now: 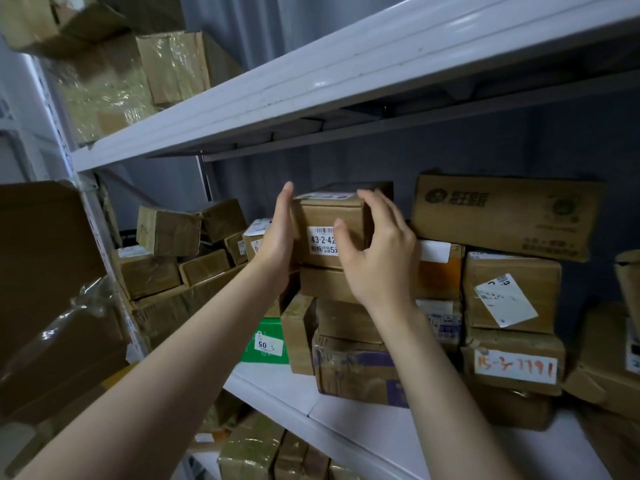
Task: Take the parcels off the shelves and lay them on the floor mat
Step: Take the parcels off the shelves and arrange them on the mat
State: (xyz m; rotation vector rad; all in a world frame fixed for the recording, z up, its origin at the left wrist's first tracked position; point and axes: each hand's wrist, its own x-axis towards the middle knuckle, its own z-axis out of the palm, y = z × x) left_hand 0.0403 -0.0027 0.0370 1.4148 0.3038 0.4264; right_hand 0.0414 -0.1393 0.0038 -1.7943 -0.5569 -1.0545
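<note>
A small brown cardboard parcel [323, 214] with a white "43-2-42" label tops a stack of parcels on the middle shelf [273, 388]. My left hand [278, 233] lies flat against its left side, fingers straight and pointing up. My right hand [377, 252] clasps its right side, thumb on the front label and fingers curled over the top right edge. The parcel still rests on the box [325, 284] beneath it. No floor mat is in view.
The upper shelf board [311, 81] hangs close above the stack. A long flat carton [502, 216] lies just right of the parcel, and small boxes [166, 230] are heaped to its left. A green box [268, 344] stands lower. More parcels fill the left rack [52, 289].
</note>
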